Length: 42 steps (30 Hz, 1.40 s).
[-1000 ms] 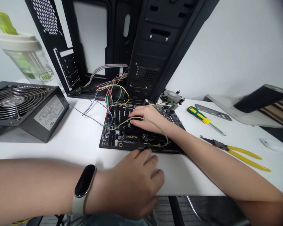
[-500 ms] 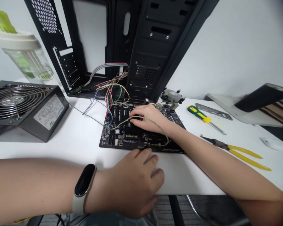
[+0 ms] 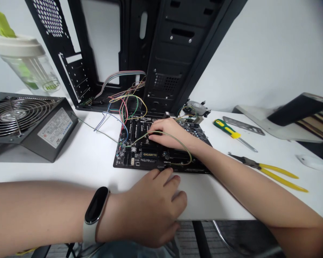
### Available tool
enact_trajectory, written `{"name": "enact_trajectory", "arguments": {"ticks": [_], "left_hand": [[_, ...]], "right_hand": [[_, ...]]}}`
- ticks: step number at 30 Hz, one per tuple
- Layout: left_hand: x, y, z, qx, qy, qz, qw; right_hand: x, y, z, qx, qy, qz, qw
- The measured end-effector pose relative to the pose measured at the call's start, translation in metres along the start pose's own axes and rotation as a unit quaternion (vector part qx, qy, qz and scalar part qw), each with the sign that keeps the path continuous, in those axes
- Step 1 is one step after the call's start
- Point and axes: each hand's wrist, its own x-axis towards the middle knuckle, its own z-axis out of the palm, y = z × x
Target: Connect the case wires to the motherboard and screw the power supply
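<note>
Right hand (image 3: 169, 133): my fingers down on Gigabyte motherboard (image 3: 150, 154), grasp unclear | left hand (image 3: 153, 208): slack, empty, board edge at fingertips

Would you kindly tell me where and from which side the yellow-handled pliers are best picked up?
Take the pliers by their two yellow handles, coming from above on the right. They lie flat on the white table, handles slightly spread and pointing right, while the thin nose points left, close to the right forearm.
</note>
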Motion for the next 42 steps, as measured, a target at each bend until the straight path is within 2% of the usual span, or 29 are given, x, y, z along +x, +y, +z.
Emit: {"name": "enact_trajectory", "arguments": {"ticks": [5,7,10,13,16,25,32,38,42], "left_hand": [[-0.001,-0.003,-0.005,-0.017,0.024,0.022,0.999],[0.000,-0.005,-0.013,-0.024,0.047,0.010,0.999],[0.003,-0.011,-0.025,0.008,0.067,-0.070,0.995],[0.009,-0.019,-0.032,0.064,0.046,-0.162,0.984],[0.013,-0.022,-0.032,0.096,0.012,-0.191,0.977],[0.009,-0.006,-0.016,0.083,-0.017,-0.136,0.987],[0.007,-0.009,-0.013,0.076,-0.014,-0.097,0.992],[0.006,-0.011,-0.011,0.067,-0.004,-0.076,0.995],[0.006,-0.011,-0.009,0.069,-0.006,-0.075,0.995]], "right_hand": [[-0.002,0.002,0.002,-0.001,0.003,0.003,1.000],[-0.004,0.002,0.002,0.009,0.012,0.001,1.000],[-0.005,0.002,0.001,0.029,0.016,0.008,0.999],[-0.006,0.002,0.000,0.049,0.021,0.035,0.998],[-0.008,0.003,0.000,0.066,0.035,0.037,0.997],[-0.009,0.006,0.001,0.050,0.084,-0.029,0.995],[-0.008,0.013,0.007,0.044,0.099,-0.078,0.991],[-0.009,0.017,0.009,-0.009,0.066,-0.118,0.991],[-0.011,0.013,0.007,-0.054,0.022,-0.101,0.993]]}}
